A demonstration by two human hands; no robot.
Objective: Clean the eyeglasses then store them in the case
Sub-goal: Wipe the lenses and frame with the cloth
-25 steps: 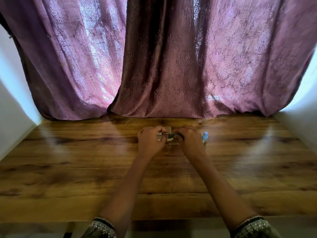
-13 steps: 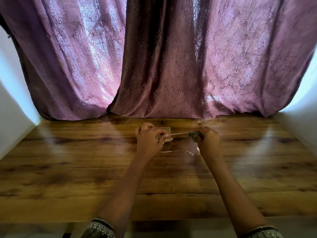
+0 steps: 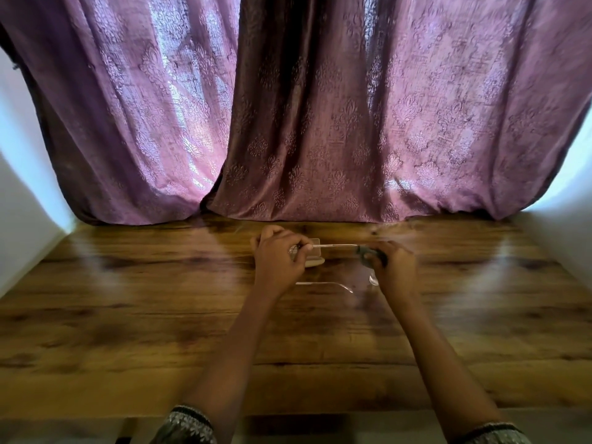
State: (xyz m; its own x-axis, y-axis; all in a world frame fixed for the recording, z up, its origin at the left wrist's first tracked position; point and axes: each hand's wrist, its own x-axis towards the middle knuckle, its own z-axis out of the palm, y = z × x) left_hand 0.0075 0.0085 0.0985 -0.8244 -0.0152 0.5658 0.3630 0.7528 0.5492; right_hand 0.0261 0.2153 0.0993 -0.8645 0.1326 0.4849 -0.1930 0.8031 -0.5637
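Thin clear-framed eyeglasses (image 3: pixel 334 245) are held above the wooden table (image 3: pixel 160 315) near its far side. My left hand (image 3: pixel 280 258) grips the frame's front end, lenses hidden in the fingers. One temple arm runs right to my right hand (image 3: pixel 392 269), which pinches a dark grey cloth (image 3: pixel 368 253) around its tip. The other temple arm (image 3: pixel 323 284) hangs lower, free. A beige case (image 3: pixel 315 259) lies on the table behind my left hand, mostly hidden.
Purple patterned curtains (image 3: pixel 320 123) hang along the table's far edge. White walls (image 3: pixel 19 193) close in the table on the left and right. Something small and clear (image 3: pixel 374 280) shows just below my right hand, too hidden to identify.
My right hand has slid the cloth rightward along the temple arm, from beside my left hand out to its tip. The blue-capped bottle seen earlier is now hidden behind my right hand.
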